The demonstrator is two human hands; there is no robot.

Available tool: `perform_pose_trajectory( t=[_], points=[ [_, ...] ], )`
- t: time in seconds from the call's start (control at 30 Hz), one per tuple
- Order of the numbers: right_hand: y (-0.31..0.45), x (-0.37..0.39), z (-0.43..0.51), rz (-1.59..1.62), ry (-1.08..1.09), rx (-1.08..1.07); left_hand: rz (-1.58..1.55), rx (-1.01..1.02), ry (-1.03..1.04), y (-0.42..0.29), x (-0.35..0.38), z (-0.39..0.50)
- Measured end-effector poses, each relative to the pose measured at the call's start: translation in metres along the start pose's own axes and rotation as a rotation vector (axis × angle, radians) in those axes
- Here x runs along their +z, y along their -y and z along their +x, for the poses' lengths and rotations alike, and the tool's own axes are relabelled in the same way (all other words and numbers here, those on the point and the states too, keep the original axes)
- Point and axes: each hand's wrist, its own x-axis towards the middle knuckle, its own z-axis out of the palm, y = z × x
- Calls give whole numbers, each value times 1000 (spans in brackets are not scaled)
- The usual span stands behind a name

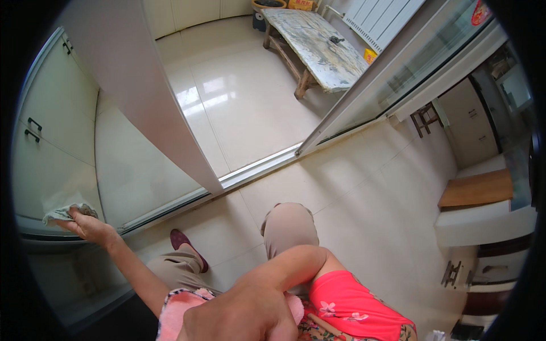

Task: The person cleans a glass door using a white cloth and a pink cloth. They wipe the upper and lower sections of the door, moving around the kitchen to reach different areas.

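My left hand (87,226) is stretched out to the far left and holds a crumpled, pale patterned cloth (64,212) against the lower part of a glass sliding door panel (140,170). Close to my chest, large at the bottom of the picture, is my right hand (243,313). Beside and beneath it shows a pink towel (177,313) with a dark-edged trim. The fingers of my right hand are mostly hidden, so its grip cannot be made out.
A metal door track (260,167) crosses the tiled floor ahead. Beyond it stands a low wooden table (320,47) with a marbled top, near a white radiator (379,19). Pale cabinets (55,123) show through the glass. At right are a brown board (475,187) and a small stool (423,119).
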Motion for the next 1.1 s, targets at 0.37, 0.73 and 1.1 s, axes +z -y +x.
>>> perform_pose_trajectory(
  t=[0.37,0.73,1.1],
  points=[
    [-19,13,0,-124,-135,-20,379,745,242,-4,12,-32],
    [1,12,-9,-139,303,422,256,697,348,-8,21,-49],
    [77,-82,23,-1849,-480,-12,463,643,188,-19,14,-30]
  ],
)
